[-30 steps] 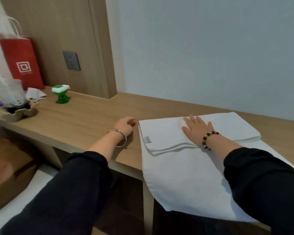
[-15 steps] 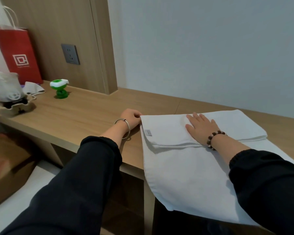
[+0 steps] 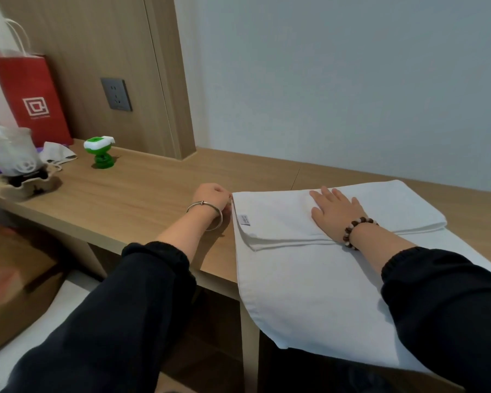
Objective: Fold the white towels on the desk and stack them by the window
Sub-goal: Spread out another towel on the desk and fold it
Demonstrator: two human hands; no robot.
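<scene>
I count two hands: my left hand (image 3: 213, 194) and my right hand (image 3: 335, 211). Two bracelets: one silver bracelet (image 3: 207, 211), one bead bracelet (image 3: 355, 231). One desk (image 3: 142, 199). Upper left: one red bag (image 3: 31, 97), one green toy (image 3: 101, 153), one wall socket (image 3: 116, 94). The white towel (image 3: 309, 293) may be one or two; I cannot tell.

A pale blue-grey wall (image 3: 352, 80) fills 12 to 3 o'clock, evenly lit. At 11 o'clock a wood-grain panel (image 3: 77, 52) carries a dark socket (image 3: 116, 94) — below both runs the wooden desk (image 3: 139, 194), its front edge crossing toward 6 o'clock.
</scene>
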